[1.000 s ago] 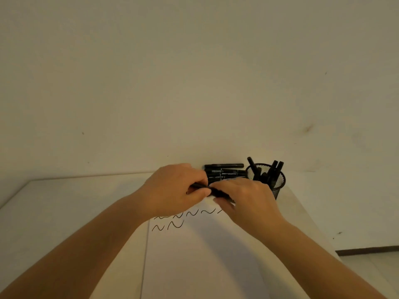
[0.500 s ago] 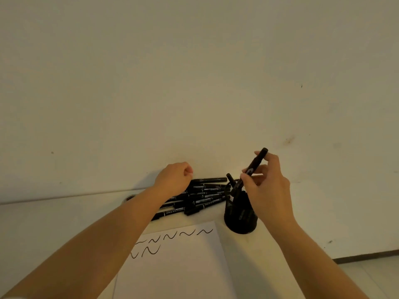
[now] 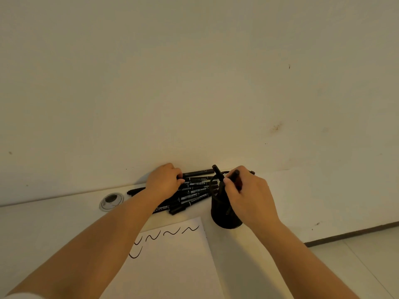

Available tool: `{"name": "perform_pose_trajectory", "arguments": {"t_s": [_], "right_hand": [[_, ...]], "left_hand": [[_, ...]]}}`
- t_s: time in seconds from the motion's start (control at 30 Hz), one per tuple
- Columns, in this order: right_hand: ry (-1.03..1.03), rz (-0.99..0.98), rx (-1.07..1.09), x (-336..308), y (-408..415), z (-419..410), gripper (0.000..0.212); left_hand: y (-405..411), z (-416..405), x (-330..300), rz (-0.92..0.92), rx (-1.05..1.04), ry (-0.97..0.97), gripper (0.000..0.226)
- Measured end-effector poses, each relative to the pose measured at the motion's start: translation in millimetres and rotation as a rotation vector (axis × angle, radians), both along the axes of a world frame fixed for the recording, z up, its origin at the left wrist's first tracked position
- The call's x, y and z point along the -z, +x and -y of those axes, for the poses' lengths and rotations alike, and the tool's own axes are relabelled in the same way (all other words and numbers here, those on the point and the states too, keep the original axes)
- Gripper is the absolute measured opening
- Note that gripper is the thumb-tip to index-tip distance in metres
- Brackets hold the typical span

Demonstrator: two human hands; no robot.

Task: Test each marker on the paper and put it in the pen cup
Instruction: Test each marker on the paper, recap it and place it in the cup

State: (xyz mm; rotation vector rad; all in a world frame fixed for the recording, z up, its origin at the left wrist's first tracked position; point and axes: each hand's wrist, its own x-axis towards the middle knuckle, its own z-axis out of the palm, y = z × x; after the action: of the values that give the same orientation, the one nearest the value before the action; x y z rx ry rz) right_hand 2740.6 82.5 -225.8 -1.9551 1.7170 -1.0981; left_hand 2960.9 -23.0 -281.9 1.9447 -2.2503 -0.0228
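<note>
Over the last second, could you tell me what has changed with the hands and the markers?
The hands parted: the right hand carried the tested marker from over the paper to the pen cup and is lowering it in, still gripping it. The left hand reached back onto the pile of markers by the wall. The paper's squiggles and the cup's place look unchanged.

White table (image 3: pixel 54 229) against the wall, with round cable grommet (image 3: pixel 111 201) set in near the back edge. Lying on it: pile of black markers (image 3: pixel 192 194), upright black mesh pen cup (image 3: pixel 224 214), squiggle-marked paper sheet (image 3: pixel 172 262).
</note>
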Motion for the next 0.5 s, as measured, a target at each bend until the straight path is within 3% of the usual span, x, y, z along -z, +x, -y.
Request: {"name": "perform_pose_trajectory", "arguments": {"t_s": [0.1,0.3,0.5], "right_hand": [[0.009,-0.064,-0.015,1.0,1.8,2.1,0.014],[-0.04,0.097,0.003,-0.3,1.2,0.5,0.011],[-0.03,-0.007,-0.073,-2.8,2.8,-3.3,0.02]], "left_hand": [[-1.6,2.6,-0.6,0.01,-0.001,0.006,0.027],[-4.8,5.1,-2.4,0.007,-0.001,0.097,0.031],[-4.6,5.7,-4.2,0.001,-0.004,0.122,0.035]]}}
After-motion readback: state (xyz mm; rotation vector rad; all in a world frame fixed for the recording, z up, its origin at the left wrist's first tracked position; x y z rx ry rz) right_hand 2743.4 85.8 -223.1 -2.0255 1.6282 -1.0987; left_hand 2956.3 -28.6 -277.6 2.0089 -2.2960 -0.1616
